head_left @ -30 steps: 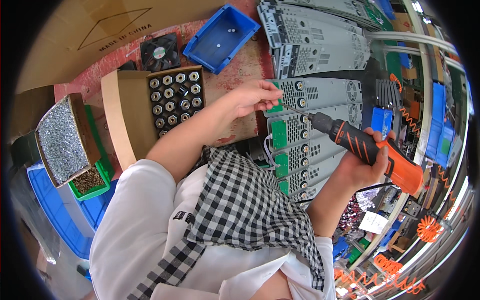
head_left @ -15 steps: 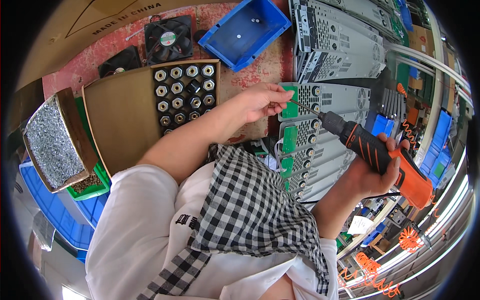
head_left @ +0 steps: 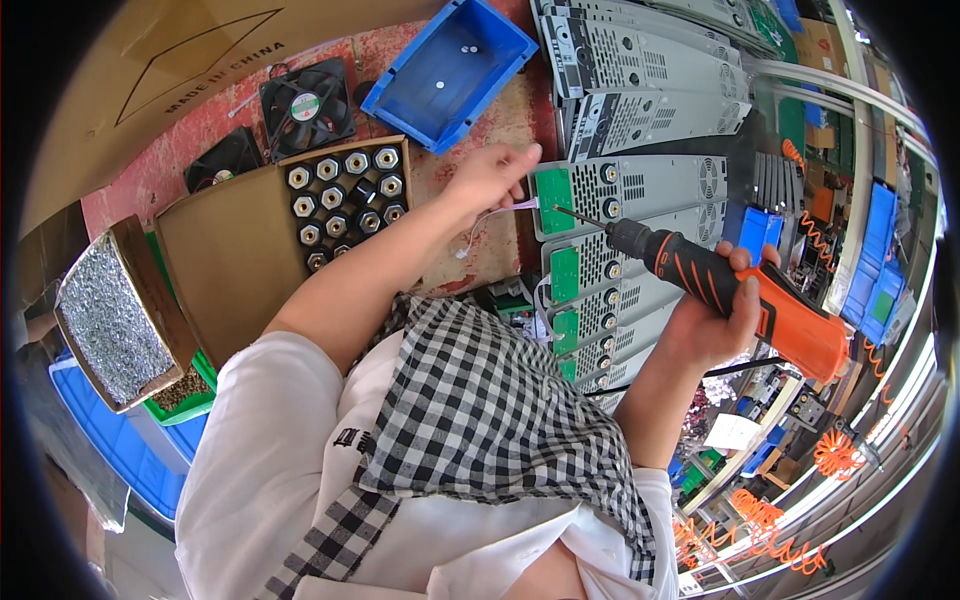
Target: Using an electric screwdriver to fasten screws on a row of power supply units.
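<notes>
My right hand (head_left: 728, 315) is wrapped around an orange and black power screwdriver (head_left: 700, 275). Its long thin bit points left, with the tip at the green circuit board (head_left: 553, 188) on the end of a grey perforated metal panel (head_left: 650, 185). Just left of that board is my left hand (head_left: 487, 182), its fingers curled together; anything between them is hidden. A thin white cable (head_left: 490, 212) with a connector runs from the board's left edge, below this hand. More panels with green boards (head_left: 564, 275) and black round terminals lie in a row nearer me.
A blue bin (head_left: 450, 75) with a few small pieces stands beyond my left hand. Leftward are a cardboard box of black terminals with metal nuts (head_left: 335, 195), black fans (head_left: 305, 103) and a box of silvery screws (head_left: 115, 315). Stacked grey panels (head_left: 650, 60) stand at the far right.
The bit tip has left my left fingertips and is now at the green board. My left hand has drawn back off the board to its left, uncovering the white cable. The whole view has shifted.
</notes>
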The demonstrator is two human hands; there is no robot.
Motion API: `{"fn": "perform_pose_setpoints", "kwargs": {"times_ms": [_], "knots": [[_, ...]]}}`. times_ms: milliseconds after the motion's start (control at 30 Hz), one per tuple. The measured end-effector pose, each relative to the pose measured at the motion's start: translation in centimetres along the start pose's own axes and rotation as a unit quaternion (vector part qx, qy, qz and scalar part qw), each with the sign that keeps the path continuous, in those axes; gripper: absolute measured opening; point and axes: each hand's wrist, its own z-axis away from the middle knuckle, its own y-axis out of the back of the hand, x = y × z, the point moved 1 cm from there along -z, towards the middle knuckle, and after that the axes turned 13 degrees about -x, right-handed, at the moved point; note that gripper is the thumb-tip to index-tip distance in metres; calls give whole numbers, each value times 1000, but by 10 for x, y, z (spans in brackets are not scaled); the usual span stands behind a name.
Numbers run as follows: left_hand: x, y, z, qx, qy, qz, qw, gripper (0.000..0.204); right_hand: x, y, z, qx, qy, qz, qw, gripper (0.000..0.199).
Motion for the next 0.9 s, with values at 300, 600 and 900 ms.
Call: {"fn": "perform_pose_setpoints", "kwargs": {"times_ms": [300, 600, 900], "knots": [[-26, -2, -39, -20, 18, -240, 970, 47, 14, 17, 14, 11, -36, 53, 998, 35], [-17, -12, -38, -45, 95, -209, 972, 45, 15, 24, 23, 17, -34, 53, 998, 36], [-24, -14, -44, -22, 110, -214, 970, 42, 9, -2, 27, -139, 32, 168, 975, 32]]}}
